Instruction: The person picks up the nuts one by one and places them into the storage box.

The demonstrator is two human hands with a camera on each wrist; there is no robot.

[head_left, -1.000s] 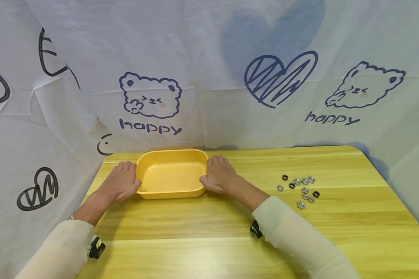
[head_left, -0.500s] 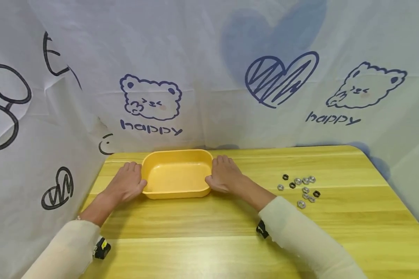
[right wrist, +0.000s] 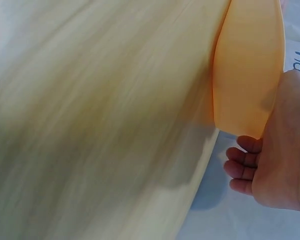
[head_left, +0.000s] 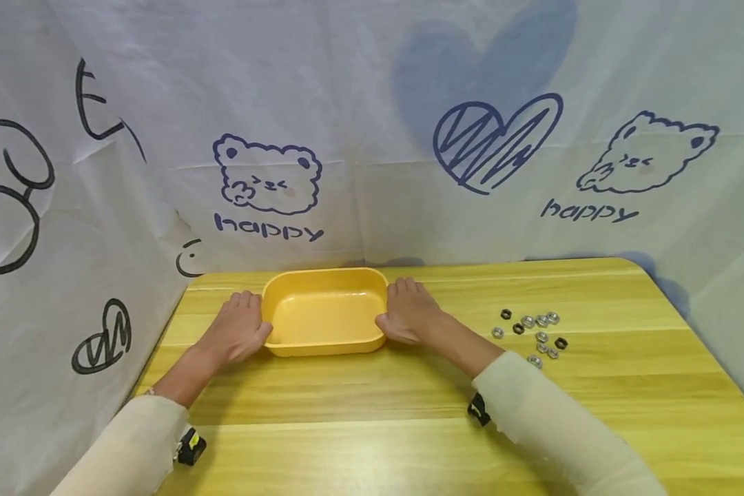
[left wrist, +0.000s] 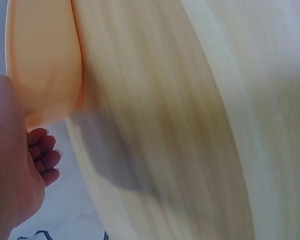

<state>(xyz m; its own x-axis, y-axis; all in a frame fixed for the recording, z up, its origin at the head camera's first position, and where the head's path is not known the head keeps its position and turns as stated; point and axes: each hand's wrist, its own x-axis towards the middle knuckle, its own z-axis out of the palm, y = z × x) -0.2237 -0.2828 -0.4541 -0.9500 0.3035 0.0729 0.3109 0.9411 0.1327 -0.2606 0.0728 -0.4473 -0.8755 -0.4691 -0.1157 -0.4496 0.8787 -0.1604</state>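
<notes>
At the ends of 1 yellow tray, the fingers of the left hand and right hand are clamped on its rim. The worktop lies under it. By uneven pulling, the tray could be skewed; by a far rightward slide, nuts could be scattered. Right of it, 8 silver hex nuts and 3 black hex nuts are counted.
</notes>
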